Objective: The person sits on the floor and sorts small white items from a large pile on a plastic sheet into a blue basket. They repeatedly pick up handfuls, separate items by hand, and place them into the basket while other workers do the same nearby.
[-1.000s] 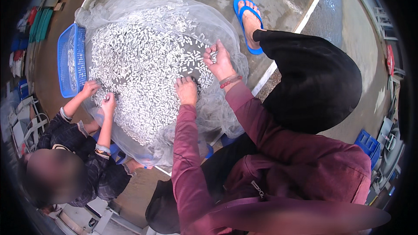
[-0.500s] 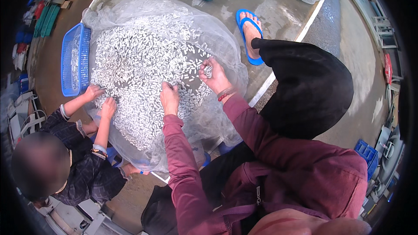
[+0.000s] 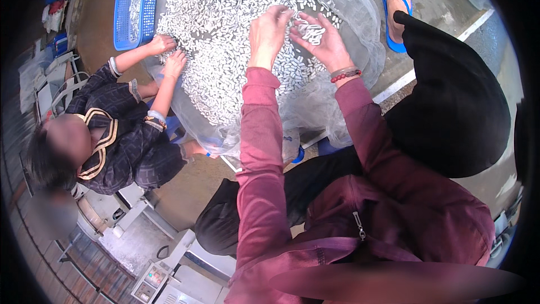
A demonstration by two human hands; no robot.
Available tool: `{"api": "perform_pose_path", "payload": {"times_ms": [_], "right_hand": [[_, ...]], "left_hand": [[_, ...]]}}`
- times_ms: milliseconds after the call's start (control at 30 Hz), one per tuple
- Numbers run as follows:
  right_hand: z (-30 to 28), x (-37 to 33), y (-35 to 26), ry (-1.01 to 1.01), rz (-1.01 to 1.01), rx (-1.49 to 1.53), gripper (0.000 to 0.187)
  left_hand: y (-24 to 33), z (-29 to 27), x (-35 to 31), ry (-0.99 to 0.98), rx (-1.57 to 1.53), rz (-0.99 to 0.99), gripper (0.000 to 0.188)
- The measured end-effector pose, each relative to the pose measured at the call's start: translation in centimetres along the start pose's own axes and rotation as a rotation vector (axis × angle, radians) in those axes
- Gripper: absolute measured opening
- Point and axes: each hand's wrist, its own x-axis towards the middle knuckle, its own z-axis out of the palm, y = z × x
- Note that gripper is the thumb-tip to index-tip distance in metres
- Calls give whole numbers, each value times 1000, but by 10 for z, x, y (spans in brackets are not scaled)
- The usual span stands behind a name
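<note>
A wide heap of small silvery-white cylindrical pieces (image 3: 216,62) lies on pale translucent netting (image 3: 360,28). My right hand (image 3: 328,44) is turned palm up over the heap's right side, cupped around a handful of the same pieces (image 3: 311,32). Just left of it, my left hand (image 3: 266,32) hovers above the heap with its fingers curled together. The left fingertips are slightly blurred, and whatever they pinch cannot be made out.
Beside the heap at left, a person (image 3: 121,129) works with both hands at its edge. A blue plastic basket (image 3: 120,19) with some pieces inside stands beyond them. My foot in a blue flip-flop (image 3: 396,8) rests at the right; a white machine (image 3: 180,281) is at lower left.
My left hand has risen from the heap and come close beside my right hand. My right palm has opened upward, showing its handful. The whole view has shifted.
</note>
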Motion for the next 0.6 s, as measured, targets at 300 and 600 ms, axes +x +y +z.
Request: {"api": "perform_pose_path", "payload": {"times_ms": [300, 600], "right_hand": [[-40, 15, -35, 18, -117, -6, 31], [-42, 23, -9, 77, 86, 205, 30]], "left_hand": [[-99, 96, 5, -4, 240, 223, 24], [-96, 118, -12, -1, 295, 17, 20]]}}
